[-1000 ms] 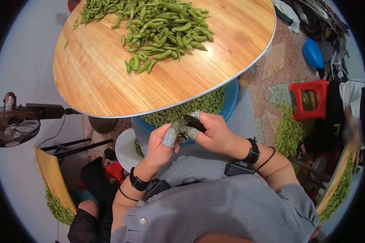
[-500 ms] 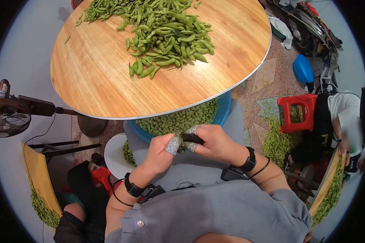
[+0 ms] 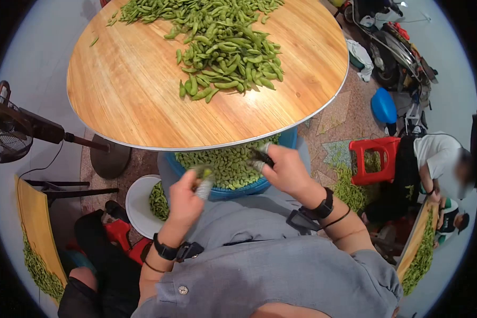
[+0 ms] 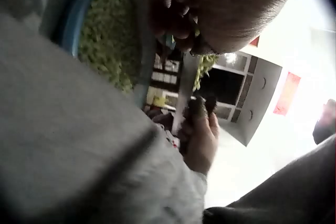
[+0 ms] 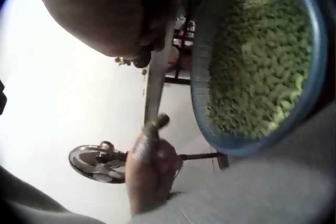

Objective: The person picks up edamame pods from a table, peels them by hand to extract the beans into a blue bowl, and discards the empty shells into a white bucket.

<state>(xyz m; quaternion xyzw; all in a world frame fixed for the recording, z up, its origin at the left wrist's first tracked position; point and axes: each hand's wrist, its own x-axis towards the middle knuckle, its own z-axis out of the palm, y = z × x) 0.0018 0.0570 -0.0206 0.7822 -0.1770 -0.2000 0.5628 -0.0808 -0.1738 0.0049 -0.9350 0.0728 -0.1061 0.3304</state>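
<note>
My left hand (image 3: 186, 199) pinches a small green pod (image 3: 207, 172), blurred, between its thumb and fingers; its thumb is wrapped in grey speckled tape. My right hand (image 3: 289, 172) grips a dark narrow object (image 3: 261, 156) of unclear kind, with tape wraps on its fingertips. The hands stand apart above a blue basin (image 3: 249, 189) full of shelled green beans (image 3: 228, 169). In the right wrist view the basin (image 5: 310, 103) lies right of the hands. A pile of bean pods (image 3: 233, 58) covers the far part of the wooden table (image 3: 127, 100).
A white bucket (image 3: 138, 204) with green pods inside stands left of my lap. A fan (image 3: 10, 132) is at the left. On the right are a red stool (image 3: 358, 159), pods on the floor (image 3: 350, 191), a seated person (image 3: 434, 153) and a motorbike (image 3: 387, 58).
My hands were together, working at something between their fingertips; they have since parted, the left moving left with the green pod, the right moving right with the dark object.
</note>
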